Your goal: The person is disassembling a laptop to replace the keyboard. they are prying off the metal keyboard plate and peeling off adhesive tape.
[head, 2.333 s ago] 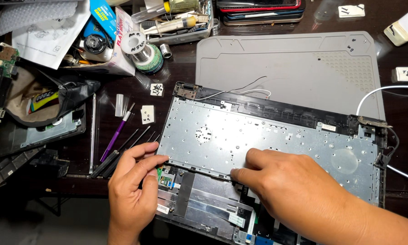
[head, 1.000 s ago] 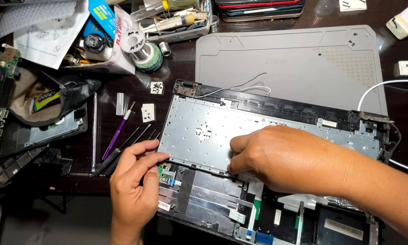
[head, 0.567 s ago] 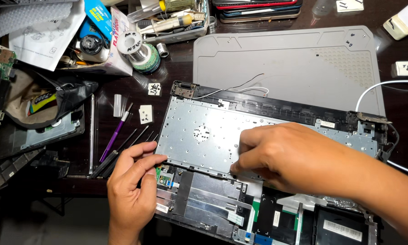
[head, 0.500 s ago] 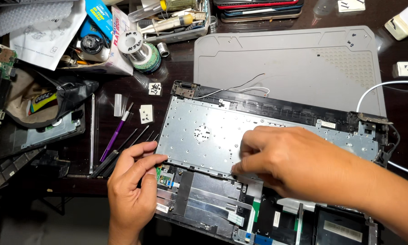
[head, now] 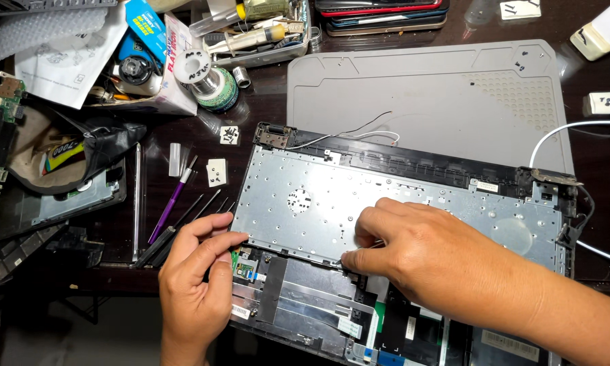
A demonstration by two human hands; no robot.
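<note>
The metal keyboard plate (head: 400,203) lies face down across the open laptop base (head: 305,305), just below centre, its long near edge running from 9 o'clock toward 4 o'clock. The left hand (head: 196,278) sits at 7 o'clock, fingers curled narrow, fingertips pinching the plate's near left corner. The right hand (head: 427,251) lies at 5 o'clock, fingers bent down onto the plate's near edge, thumb tucked at the edge; whether it grips anything underneath cannot be told.

At 12 o'clock a grey mat (head: 440,95) lies bare just beyond the plate's far edge, the widest open room. At 9 o'clock, a purple tool (head: 172,203) and dark picks (head: 203,207) lie near the left hand, crowding that side. A solder spool (head: 210,81) stands at 11 o'clock among clutter. A white cable (head: 569,129) curves at 3 o'clock, near the plate's right edge.
</note>
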